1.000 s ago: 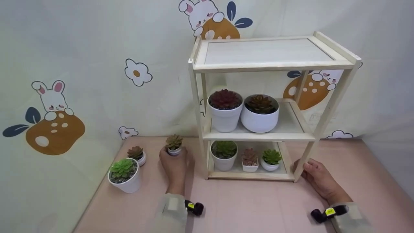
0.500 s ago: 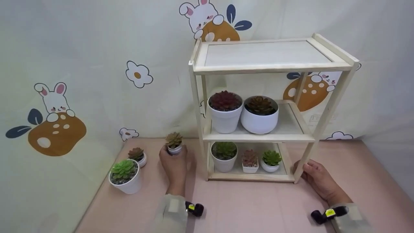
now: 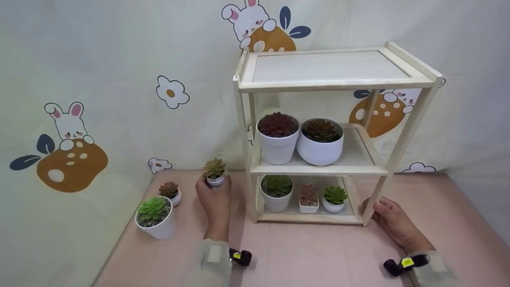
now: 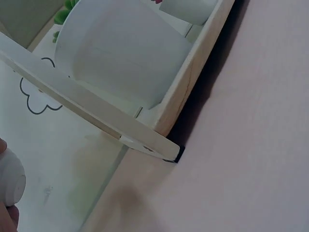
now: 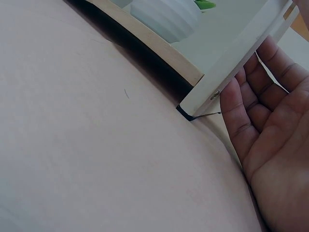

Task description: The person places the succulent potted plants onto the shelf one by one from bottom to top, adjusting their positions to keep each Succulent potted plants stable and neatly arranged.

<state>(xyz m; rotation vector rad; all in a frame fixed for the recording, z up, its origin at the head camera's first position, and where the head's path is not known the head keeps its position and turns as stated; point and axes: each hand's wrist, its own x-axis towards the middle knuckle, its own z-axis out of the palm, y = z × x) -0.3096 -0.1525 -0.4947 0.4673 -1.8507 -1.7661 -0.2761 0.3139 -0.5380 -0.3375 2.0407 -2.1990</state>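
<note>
In the head view my left hand [image 3: 215, 203] grips a small white pot with a yellowish-brown succulent [image 3: 215, 169], left of the wooden shelf rack [image 3: 318, 170]. The left wrist view shows the underside of this small pot [image 4: 12, 179] at its left edge, with fingertips around it. My right hand [image 3: 392, 221] holds the rack's right front leg low down, its thumb at the front and a finger showing behind the leg. In the right wrist view the fingers [image 5: 236, 111] lie against the outer side of that leg [image 5: 227, 72].
On the middle shelf are a dark red succulent [image 3: 277, 143] and a brown one [image 3: 320, 147]. Below sit green [image 3: 276, 195], pink [image 3: 308, 199] and bright green [image 3: 334, 199] succulents. Left on the pink table [image 3: 303, 255] stand a large green succulent [image 3: 155, 219] and a small brown one [image 3: 170, 193].
My left hand has raised the small potted succulent slightly. The right hand stays at the rack's leg, and the other pots have not moved.
</note>
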